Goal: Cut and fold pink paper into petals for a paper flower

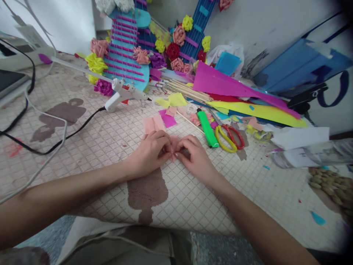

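Observation:
Both hands meet over the patterned tablecloth, pinching a small piece of pink paper point(173, 141) between their fingertips. My left hand point(150, 151) grips its left side, and my right hand point(197, 156) has the right side between thumb and forefinger. The paper looks creased and gathered where the fingertips come together; the fingers hide part of it. Just behind my left hand lie pink paper squares point(153, 123). A magenta paper square point(167, 117) is a little farther back. To the right of my right hand lie a green box cutter point(207, 129) and scissors point(227, 139) with yellow and red handles.
A white glue gun point(125, 94) with a black cord stands at the left back. Behind are thin wooden sticks point(184, 88), coloured paper sheets point(242, 90) and blue panels point(125, 51) with paper flowers. A clear bottle point(317, 152) lies at the right, near a brown nut-like pile point(331, 186).

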The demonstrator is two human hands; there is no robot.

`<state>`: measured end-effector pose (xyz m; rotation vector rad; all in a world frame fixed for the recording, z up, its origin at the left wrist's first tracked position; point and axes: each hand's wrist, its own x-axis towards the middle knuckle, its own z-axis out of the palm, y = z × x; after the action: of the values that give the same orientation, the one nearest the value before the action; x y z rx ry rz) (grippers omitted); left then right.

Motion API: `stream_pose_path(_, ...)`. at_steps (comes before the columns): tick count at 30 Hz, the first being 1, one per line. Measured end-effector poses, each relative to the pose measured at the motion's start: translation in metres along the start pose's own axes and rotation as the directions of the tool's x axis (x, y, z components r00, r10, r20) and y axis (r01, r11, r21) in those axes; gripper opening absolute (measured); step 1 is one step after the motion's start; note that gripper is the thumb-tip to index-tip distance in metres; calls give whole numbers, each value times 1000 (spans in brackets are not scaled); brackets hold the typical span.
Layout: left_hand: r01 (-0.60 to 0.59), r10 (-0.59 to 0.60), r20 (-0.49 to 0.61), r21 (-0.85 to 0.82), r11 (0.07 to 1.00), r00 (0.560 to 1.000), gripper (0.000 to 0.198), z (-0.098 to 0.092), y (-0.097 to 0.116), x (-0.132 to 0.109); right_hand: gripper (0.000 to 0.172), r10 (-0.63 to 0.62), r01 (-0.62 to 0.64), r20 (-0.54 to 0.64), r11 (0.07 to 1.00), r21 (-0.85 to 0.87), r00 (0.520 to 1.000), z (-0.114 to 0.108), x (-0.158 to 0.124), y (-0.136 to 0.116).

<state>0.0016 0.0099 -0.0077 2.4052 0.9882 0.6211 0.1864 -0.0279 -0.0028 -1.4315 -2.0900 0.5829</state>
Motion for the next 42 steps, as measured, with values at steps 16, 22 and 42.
stream_pose_path(16,4,-3,-17,46,999,1000,3,-1,3,0,13,-25,24,92,1000,5,995,-5,-1,1)
stream_pose_path(22,14,-14,-19,30,999,1000,6,0,3,0,18,13,-11,36,998,-66,999,1,-2,-2)
stream_pose_path(42,-79,87,81,-96,992,993,10,-5,6,5,16,-27,26,90,1000,11,996,-6,-1,2)
